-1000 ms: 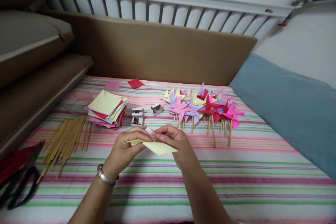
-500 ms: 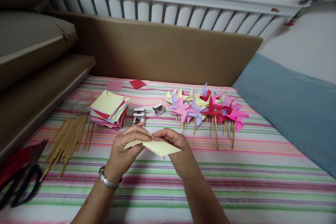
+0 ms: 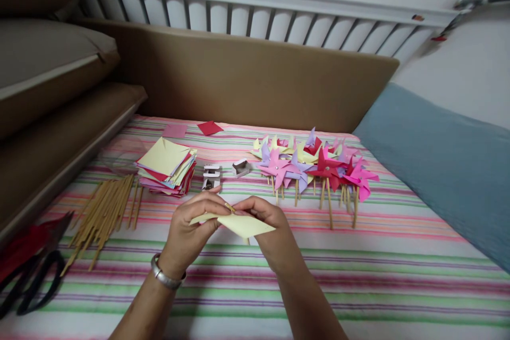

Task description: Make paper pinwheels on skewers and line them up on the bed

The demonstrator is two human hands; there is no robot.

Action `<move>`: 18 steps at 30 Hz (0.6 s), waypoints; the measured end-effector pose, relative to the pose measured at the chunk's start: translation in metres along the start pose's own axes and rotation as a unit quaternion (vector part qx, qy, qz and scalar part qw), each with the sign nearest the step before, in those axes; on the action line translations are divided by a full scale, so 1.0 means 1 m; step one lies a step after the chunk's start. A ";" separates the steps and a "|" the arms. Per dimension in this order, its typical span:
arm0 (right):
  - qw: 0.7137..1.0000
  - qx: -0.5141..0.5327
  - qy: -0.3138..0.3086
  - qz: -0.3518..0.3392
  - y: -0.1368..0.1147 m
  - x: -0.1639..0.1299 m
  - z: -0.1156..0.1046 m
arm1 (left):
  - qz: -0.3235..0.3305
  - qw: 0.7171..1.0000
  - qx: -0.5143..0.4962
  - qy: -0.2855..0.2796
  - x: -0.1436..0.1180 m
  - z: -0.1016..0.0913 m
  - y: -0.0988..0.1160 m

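Head view: left hand (image 3: 191, 228) and right hand (image 3: 266, 223) are pinched together on a yellow paper (image 3: 244, 224), with a stick (image 3: 230, 206) tip between the fingertips. I judge the paper light, floppy and easily creased, best held at its corners. Since the earlier frame, almost nothing has shifted.

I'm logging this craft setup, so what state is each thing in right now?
left hand: pinching the yellow paper
right hand: pinching the yellow paper
yellow paper: folded, held above the bedspread, with a stick tip at its top
paper squares: loosely stacked
sticks: lying loose in a bundle
pinwheels: finished, lying in a heap
scissors: lying at the left edge, blades hard to see
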State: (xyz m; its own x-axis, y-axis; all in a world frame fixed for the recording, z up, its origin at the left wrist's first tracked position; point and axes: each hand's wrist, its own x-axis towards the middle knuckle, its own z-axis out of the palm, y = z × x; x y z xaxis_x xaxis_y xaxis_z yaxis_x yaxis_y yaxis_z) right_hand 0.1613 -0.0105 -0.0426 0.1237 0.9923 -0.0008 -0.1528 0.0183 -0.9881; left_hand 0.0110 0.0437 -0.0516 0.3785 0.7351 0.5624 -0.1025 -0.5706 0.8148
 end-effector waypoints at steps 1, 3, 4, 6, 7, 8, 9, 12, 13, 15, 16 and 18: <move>1.000 -0.002 0.000 -0.001 0.000 0.000 0.000 | -0.001 1.000 0.000 0.000 0.000 0.000 0.000; 1.000 -0.007 0.002 -0.006 0.001 0.000 0.000 | -0.007 1.000 0.001 0.002 0.000 0.000 0.001; 1.000 -0.010 0.005 -0.011 0.002 0.000 0.000 | -0.011 1.000 0.001 0.003 0.000 0.000 0.001; 1.000 -0.017 0.011 -0.023 0.003 0.000 0.000 | -0.019 1.000 -0.002 0.007 0.000 0.001 0.001; 0.999 -0.023 0.014 -0.032 0.004 0.000 0.000 | -0.023 1.000 -0.004 0.009 0.000 0.001 0.001; 0.998 -0.032 0.016 -0.044 0.004 0.001 -0.001 | -0.027 1.000 -0.006 0.008 0.000 0.001 0.001; 0.997 -0.043 0.019 -0.057 0.005 0.001 -0.001 | -0.031 0.999 -0.008 0.009 0.000 0.001 0.001; 0.990 -0.094 0.031 -0.102 0.006 0.001 -0.001 | -0.043 0.999 -0.011 0.008 0.000 0.001 0.003; 0.986 -0.109 0.036 -0.118 0.005 0.001 -0.001 | -0.046 0.999 -0.011 0.009 0.000 0.001 0.003; 0.980 -0.130 0.042 -0.147 0.005 0.000 0.000 | -0.048 0.999 -0.013 0.011 0.000 0.001 0.004; 0.977 -0.137 0.043 -0.158 0.005 0.000 0.000 | -0.047 0.999 -0.014 0.011 0.000 0.000 0.004; 0.974 -0.141 0.046 -0.173 0.005 -0.001 0.001 | -0.044 0.999 -0.019 0.012 0.000 0.000 0.004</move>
State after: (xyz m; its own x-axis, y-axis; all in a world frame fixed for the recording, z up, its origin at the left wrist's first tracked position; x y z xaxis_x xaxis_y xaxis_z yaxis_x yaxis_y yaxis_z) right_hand 0.1595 -0.0109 -0.0473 0.2086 0.9177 0.3382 0.1874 0.3019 -0.9347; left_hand 0.0106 0.0412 -0.0480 0.3652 0.7904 0.4918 -0.1044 -0.4902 0.8654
